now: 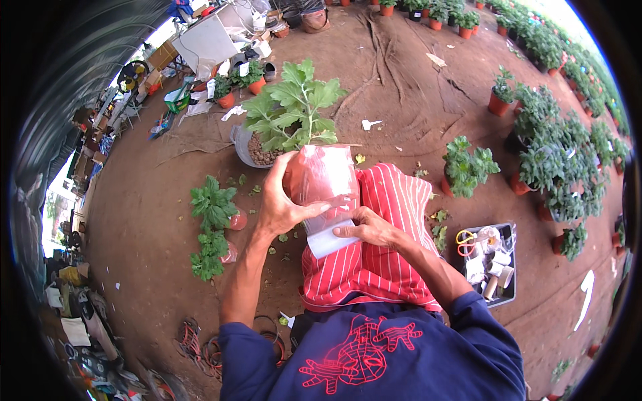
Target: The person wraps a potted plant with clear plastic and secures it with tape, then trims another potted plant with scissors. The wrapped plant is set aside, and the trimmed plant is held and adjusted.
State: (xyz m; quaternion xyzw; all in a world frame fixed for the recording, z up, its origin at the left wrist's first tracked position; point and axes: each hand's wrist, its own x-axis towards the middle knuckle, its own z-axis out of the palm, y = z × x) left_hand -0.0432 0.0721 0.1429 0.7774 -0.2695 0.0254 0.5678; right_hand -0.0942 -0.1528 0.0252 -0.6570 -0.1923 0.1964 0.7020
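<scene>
My left hand [281, 200] grips the side of a terracotta-coloured plant pot [296, 178], held tilted above my lap. Shiny clear plastic film [331, 173] covers the pot and stretches down toward me. My right hand [371, 228] holds a whitish roll [331, 239], apparently of the same film, just below the pot. Beyond the pot spreads a leafy green plant [301, 108], its stem leaning away from me. A translucent basin [241, 150] of brown granules or soil stands on the ground behind it, partly hidden by the leaves.
Two plants lie on their sides at left, their pots [237, 220] seemingly film-wrapped. At right, a dark tray [506, 295] holds rolls and scissors [466, 243], near a potted plant [469, 165] and many others. A white plant label [370, 124] and coiled cords [213, 353] lie on the ground.
</scene>
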